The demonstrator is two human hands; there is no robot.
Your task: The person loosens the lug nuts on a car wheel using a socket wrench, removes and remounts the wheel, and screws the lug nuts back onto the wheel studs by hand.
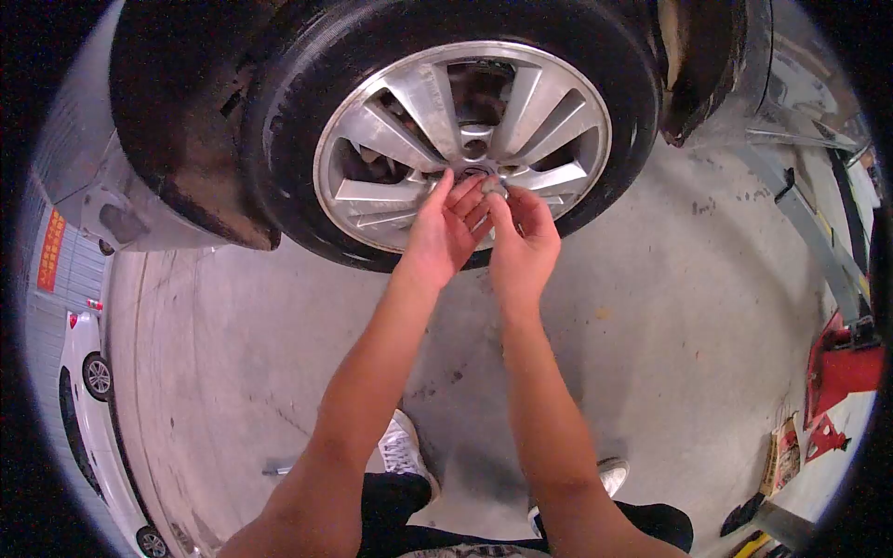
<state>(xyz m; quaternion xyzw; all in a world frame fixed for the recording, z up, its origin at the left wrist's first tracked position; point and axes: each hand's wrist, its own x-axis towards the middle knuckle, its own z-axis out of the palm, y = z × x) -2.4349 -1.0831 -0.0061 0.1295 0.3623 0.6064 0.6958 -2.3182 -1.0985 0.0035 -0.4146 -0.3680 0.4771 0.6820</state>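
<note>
In the head view, an alloy wheel with silver spokes sits inside a black tire on a raised car. My right hand is closed, thumb and fingers pinching a small grey lug nut just below the wheel's hub. Beside it, my left hand is cupped palm up, thumb apart from its curved fingers, the fingertips right at the hub's lower edge. Both hands overlap the lower spokes and hide part of them.
Grey concrete floor lies below. A metal tool rests on it near my left shoe. On the right stand a lift arm and red equipment. A white car is parked at left.
</note>
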